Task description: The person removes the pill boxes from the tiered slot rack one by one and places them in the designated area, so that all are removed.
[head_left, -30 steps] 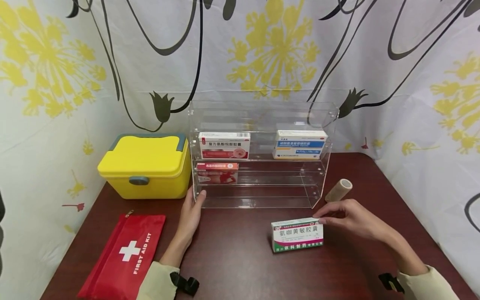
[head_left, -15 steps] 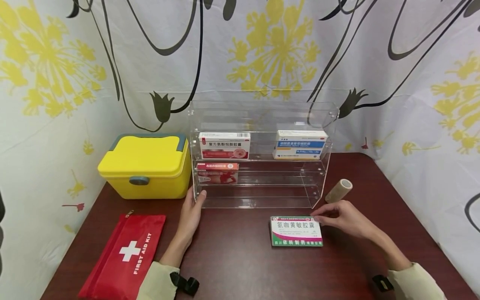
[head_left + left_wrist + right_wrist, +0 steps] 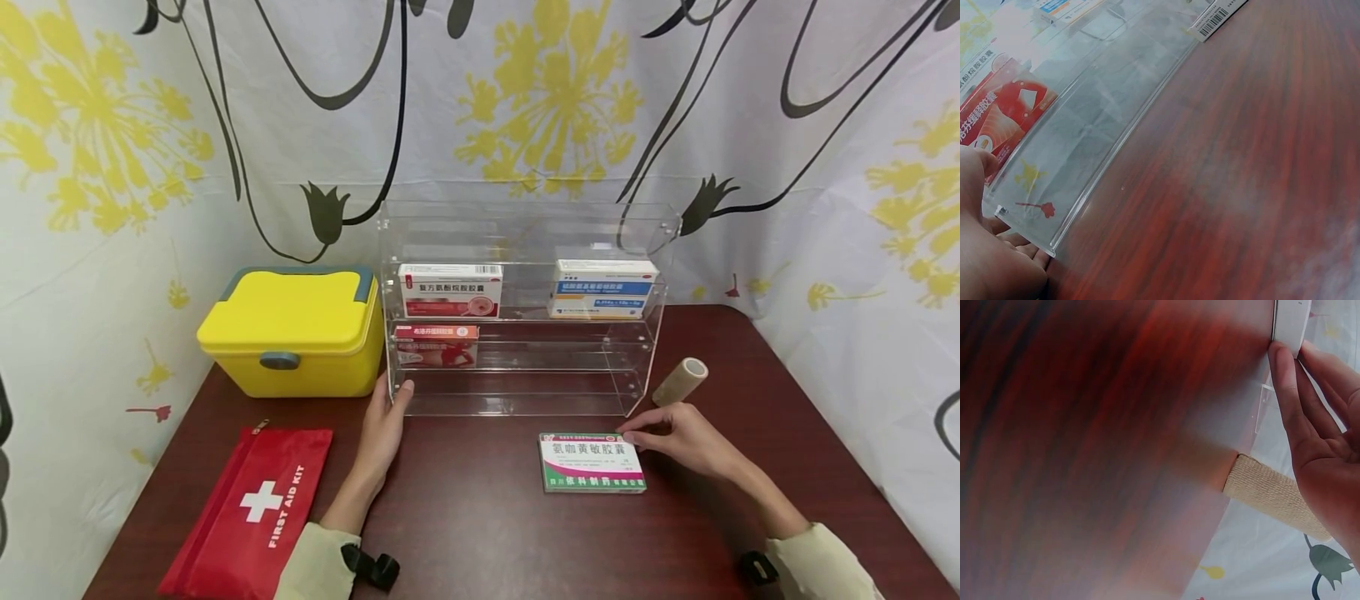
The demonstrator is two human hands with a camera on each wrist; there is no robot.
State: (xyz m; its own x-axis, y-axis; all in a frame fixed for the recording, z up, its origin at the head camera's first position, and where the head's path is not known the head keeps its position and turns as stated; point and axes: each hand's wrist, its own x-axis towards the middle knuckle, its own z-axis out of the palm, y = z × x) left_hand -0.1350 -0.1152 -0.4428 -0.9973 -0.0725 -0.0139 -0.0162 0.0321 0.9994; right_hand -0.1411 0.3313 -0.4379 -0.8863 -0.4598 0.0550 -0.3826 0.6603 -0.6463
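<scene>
In the head view a white, green and magenta medicine box (image 3: 592, 463) lies face up on the table, in front of the clear acrylic rack (image 3: 517, 405). My right hand (image 3: 686, 437) pinches its far right corner between thumb and fingers; the right wrist view shows the thumb (image 3: 1285, 365) on the box's end (image 3: 1291, 325). My left hand (image 3: 381, 433) grips the rack's lower left side panel, the thumb on the near side. Its other fingers (image 3: 1025, 249) lie beyond the panel in the left wrist view. Three other medicine boxes stand on the rack, including a red one (image 3: 437, 348) on the lower shelf.
A yellow lidded case (image 3: 288, 333) stands left of the rack. Nearer lies a red first aid pouch (image 3: 251, 508). Behind my right hand a beige bandage roll (image 3: 678, 383) leans near the rack's right foot. Patterned cloth surrounds the table on three sides.
The medicine box has gone from tilted, with its front edge nearer me, to lying flat. My right hand has shifted slightly left with it. The left hand has kept its grip on the rack.
</scene>
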